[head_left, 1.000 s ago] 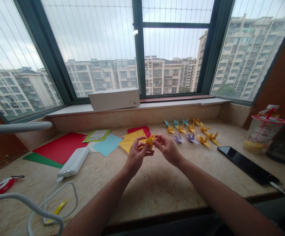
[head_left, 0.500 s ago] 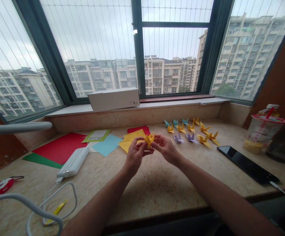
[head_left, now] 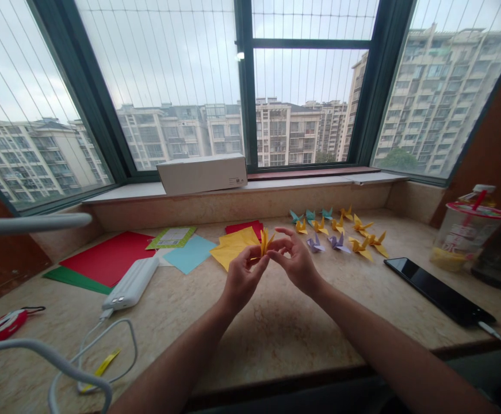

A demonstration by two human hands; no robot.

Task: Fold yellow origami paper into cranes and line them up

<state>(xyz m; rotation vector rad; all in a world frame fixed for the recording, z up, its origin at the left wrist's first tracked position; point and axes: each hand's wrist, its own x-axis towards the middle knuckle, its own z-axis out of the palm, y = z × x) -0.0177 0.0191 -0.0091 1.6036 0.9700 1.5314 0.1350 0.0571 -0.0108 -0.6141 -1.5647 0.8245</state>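
Observation:
Both my hands are raised above the marble counter [head_left: 276, 328], pinching a small folded yellow paper piece [head_left: 264, 241] between them. My left hand [head_left: 242, 277] grips it from below with thumb and fingers closed. My right hand [head_left: 294, 259] pinches its right side, with some fingers lifted. Behind the hands lies a stack of yellow paper sheets [head_left: 233, 246] over a red sheet [head_left: 247, 227]. To the right, several finished paper cranes [head_left: 340, 233] in yellow, purple and teal stand in rows.
A large red sheet [head_left: 110, 257] over a green one, a light blue sheet [head_left: 190, 253], a white power bank [head_left: 132, 283] with cable, a black phone [head_left: 439, 290], a plastic cup [head_left: 466, 233] at right, a white box [head_left: 202, 172] on the sill.
The yellow piece has turned upright, edge-on, between my fingers and risen slightly. My right hand's fingers have lifted and spread a little.

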